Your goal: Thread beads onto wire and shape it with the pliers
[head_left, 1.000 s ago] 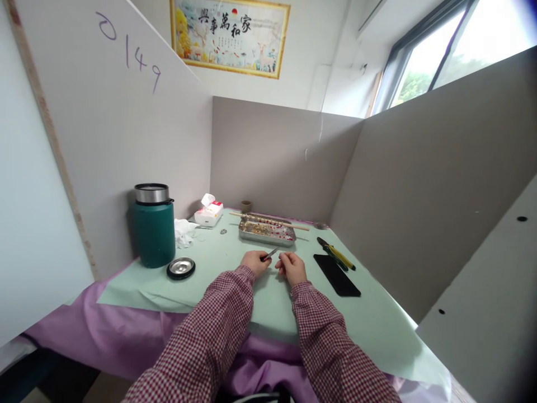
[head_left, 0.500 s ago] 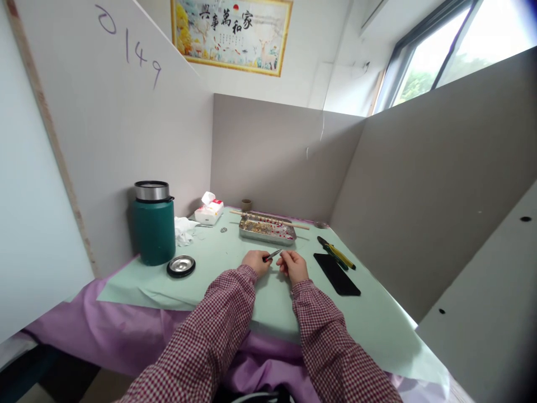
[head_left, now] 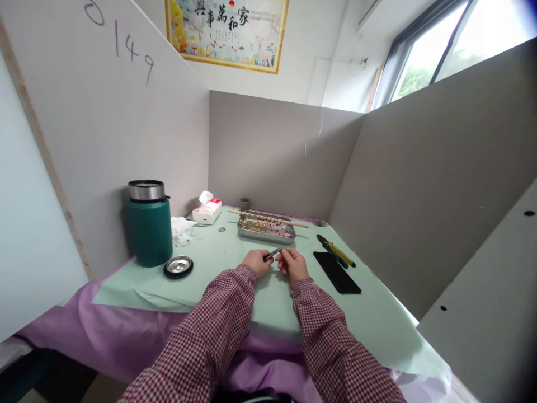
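Where its dark handle [head_left: 265,258] ends, the slim tool [head_left: 275,252] looks silvery.

Head camera: mounted on your head, nearside of the metal tray [head_left: 266,238], facing forward and down.
Tabletop [head_left: 377,330]: close below you, before the tray.
Back partition [head_left: 277,151]: farther off, beyond the tray.

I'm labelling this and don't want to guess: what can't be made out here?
Head view, right hand: anything pinched in it is too small to tell.
Head view, tool in the left hand: its near end is mostly hidden by that hand.
Head view, bits in the tray: too small to identify.
Head view, framed picture: top cut off by the upper edge.
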The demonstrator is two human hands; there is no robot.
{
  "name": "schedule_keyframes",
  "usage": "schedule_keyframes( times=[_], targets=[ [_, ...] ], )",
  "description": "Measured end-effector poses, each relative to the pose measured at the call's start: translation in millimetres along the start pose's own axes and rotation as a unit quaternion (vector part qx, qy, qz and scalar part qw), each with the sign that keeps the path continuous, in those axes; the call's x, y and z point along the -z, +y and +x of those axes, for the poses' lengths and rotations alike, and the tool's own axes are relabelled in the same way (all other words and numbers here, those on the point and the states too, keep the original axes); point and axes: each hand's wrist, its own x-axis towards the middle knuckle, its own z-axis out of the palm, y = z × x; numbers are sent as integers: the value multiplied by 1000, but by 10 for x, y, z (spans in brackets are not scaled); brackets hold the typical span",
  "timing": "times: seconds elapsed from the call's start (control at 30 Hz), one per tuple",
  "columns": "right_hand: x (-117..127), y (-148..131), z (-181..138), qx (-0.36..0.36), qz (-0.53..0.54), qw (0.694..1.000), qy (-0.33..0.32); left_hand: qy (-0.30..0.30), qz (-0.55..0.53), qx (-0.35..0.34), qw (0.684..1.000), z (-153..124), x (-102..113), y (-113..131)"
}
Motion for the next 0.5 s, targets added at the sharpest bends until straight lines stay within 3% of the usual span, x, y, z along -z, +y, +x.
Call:
schedule_keyframes(
  times=[0.23, 0.4, 0.5],
  targets=[
    [-1, 20, 1, -14, 21, 1000, -13, -9, -16, 14, 1000, -6, 41, 19],
    [8, 21, 7, 1, 2, 999, 42, -4, -28, 18, 999, -1, 47, 19],
    [18, 0, 7, -9, 41, 998, 52, -5, -37, 20, 999, 2, 51, 14]
  ],
)
